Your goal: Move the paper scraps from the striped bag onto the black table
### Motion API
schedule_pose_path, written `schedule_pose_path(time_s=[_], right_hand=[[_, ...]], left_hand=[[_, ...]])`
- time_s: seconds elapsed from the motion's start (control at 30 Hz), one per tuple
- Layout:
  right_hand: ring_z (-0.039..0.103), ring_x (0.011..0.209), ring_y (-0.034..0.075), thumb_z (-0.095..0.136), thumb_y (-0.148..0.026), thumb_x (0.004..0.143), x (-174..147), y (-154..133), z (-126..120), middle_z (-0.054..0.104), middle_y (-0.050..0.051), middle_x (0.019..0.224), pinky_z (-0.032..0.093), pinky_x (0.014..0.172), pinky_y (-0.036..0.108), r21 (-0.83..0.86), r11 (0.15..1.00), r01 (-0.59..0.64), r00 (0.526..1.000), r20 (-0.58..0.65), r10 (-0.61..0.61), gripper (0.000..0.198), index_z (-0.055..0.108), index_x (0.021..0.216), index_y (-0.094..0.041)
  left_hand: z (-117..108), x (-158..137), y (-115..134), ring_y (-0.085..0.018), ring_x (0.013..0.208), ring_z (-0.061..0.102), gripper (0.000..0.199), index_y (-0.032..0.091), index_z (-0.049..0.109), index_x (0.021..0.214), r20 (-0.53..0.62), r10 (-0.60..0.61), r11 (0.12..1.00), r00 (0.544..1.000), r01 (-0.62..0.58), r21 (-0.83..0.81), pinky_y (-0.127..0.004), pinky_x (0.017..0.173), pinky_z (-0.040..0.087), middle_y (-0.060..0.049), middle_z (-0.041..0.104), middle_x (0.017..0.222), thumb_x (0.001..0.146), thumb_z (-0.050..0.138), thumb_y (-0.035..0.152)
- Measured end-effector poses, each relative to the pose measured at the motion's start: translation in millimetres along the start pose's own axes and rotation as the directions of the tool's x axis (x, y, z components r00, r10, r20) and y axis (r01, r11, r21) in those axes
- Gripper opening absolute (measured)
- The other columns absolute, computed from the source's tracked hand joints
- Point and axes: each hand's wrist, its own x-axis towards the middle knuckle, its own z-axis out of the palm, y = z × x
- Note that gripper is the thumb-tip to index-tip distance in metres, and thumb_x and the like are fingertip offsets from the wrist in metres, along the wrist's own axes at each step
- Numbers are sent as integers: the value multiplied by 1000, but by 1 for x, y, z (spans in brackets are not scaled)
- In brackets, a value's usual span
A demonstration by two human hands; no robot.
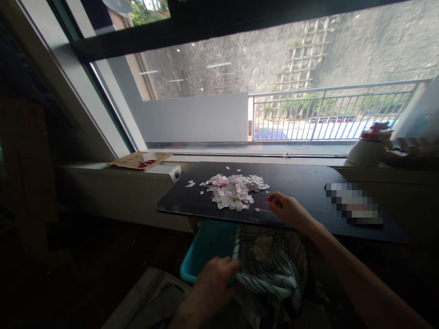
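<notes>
A heap of small torn paper scraps (235,192) lies on the dark table (291,176). My right hand (283,205) is at its right, fingers curled and closed on the edge of a see-through pink protractor (263,203), which lies low over the table; its outline is faint. Below the table's front edge, a striped cloth (274,274) forms a hollow with more paper scraps (262,247) in it. My left hand (217,278) is closed on the cloth's left rim, with its fingertips partly hidden. A teal basin (192,265) stands just beyond that hand.
A blurred-out flat object (355,204) lies on the table's right part. Red-handled scissors (147,163) rest on brown cardboard (126,160) above the radiator (130,192). A white pot (365,153) stands on the sill at right. A window spans the back.
</notes>
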Motion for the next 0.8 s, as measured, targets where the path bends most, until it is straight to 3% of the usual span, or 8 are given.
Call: schedule_pose_path(time_s=[0.67,0.8], right_hand=[[50,56,13,47,-34,79,-21,5,-18,58,-1,64,38,55,24,52,995,-82,995,-47,84,21,60,88,-19],[50,55,12,46,-33,79,-25,4,-18,59,-1,64,37,54,24,55,996,-77,997,-3,77,21,61,87,-19]], left_hand=[[-2,-1,0,-19,81,55,22,25,59,93,-4,9,999,1000,-9,-36,-27,69,35,2,62,88,75,58,11],[-1,-2,-1,-18,82,55,22,25,59,93,-7,3,999,1000,-4,-40,-27,70,35,2,62,89,76,58,12]])
